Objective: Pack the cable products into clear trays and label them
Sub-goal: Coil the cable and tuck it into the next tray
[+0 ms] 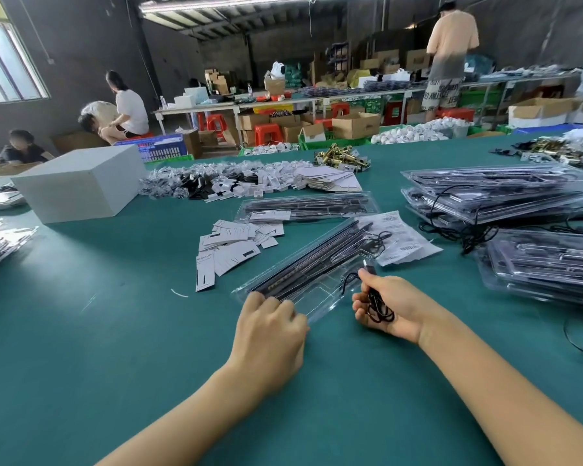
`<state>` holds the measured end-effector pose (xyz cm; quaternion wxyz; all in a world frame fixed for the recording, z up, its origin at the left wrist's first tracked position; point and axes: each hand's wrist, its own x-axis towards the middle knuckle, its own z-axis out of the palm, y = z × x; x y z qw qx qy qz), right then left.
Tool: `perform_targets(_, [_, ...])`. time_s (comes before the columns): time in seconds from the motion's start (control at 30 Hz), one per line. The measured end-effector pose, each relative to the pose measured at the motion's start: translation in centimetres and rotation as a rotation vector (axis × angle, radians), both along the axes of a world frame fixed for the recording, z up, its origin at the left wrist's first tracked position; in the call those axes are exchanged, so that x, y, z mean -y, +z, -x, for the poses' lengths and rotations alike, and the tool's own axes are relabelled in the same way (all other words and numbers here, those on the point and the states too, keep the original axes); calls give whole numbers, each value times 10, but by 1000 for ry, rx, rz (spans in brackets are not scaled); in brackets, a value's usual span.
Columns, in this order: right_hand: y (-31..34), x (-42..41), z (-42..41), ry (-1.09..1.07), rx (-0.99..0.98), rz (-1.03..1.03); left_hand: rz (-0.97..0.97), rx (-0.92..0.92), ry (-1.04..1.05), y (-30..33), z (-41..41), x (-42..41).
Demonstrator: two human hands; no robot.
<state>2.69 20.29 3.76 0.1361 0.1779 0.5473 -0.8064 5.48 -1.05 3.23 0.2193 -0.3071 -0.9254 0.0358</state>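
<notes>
A clear tray [320, 290] lies slanted on the green table [115, 331] in front of me, with long black bars [317, 260] seated in it. My left hand [270, 327] presses on the tray's near left corner, fingers curled over its edge. My right hand [389, 306] is shut on a coiled black cable [377, 306], and the cable's plug [369, 268] sticks up above my thumb at the tray's right side. A packed tray [307, 206] with a white label lies just beyond. Loose white label cards [231, 245] are scattered to the left of the tray.
Stacks of filled clear trays [498, 193] stand at the right, with another stack [549, 264] nearer me. Printed paper sheets [401, 243] lie by the tray's far end. A white box [81, 183] sits at the left. Small bagged parts [216, 179] and brass hardware [340, 156] lie farther back.
</notes>
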Motion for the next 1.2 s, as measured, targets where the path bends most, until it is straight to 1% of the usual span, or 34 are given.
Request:
perform_targets(0.13, [-2, 0, 2, -11, 1, 7, 4, 171, 17, 3, 4, 7])
perform_targets(0.2, [-2, -1, 2, -17, 12, 15, 86, 200, 41, 0, 4, 5])
perform_targets(0.27, [-3, -2, 3, -20, 12, -19, 148, 263, 96, 2, 3, 1])
perform_targets(0.3, [-3, -2, 4, -23, 7, -62, 170, 232, 78, 5, 2, 0])
perform_targets(0.37, [-4, -2, 5, -37, -5, -174, 279, 112, 2, 12, -3, -3])
perform_targets(0.4, [-5, -1, 5, -46, -9, -221, 300, 63, -7, 17, -5, -5])
perform_targets(0.53, [-7, 2, 6, -68, -31, -325, 300, -43, -41, 15, -6, -7])
perform_targets(0.6, [-6, 3, 5, -72, -41, -363, 304, -64, -71, 14, -6, -6])
perform_targets(0.67, [-6, 3, 4, -75, -50, -397, 275, -67, -145, 4, -4, -1])
perform_targets(0.7, [-6, 3, 4, -75, -51, -407, 225, -29, -146, 0, -4, 3])
perform_targets(0.77, [-5, 4, 3, -71, -48, -405, 123, 50, -74, -3, -5, 12])
perform_targets(0.83, [-4, 4, 2, -62, -42, -399, 7, 199, 11, -3, 0, 21])
perform_targets(0.9, [-4, 3, 2, -58, -36, -387, -70, 312, -16, -3, 5, 28])
perform_targets(0.97, [-3, 2, 2, -51, -29, -374, -140, 314, -59, 0, 10, 30])
perform_targets(1.03, [-2, 1, 2, -46, -19, -362, -110, 318, -72, 2, 16, 33])
perform_targets(1.07, [-2, 0, 1, -44, -16, -359, -64, 310, -87, 3, 18, 35])
perform_targets(1.13, [-1, 1, 0, -42, -15, -365, 64, 273, -119, 8, 17, 34])
perform_targets(1.2, [1, 2, -1, -32, -23, -374, 241, 156, -188, 12, 16, 32])
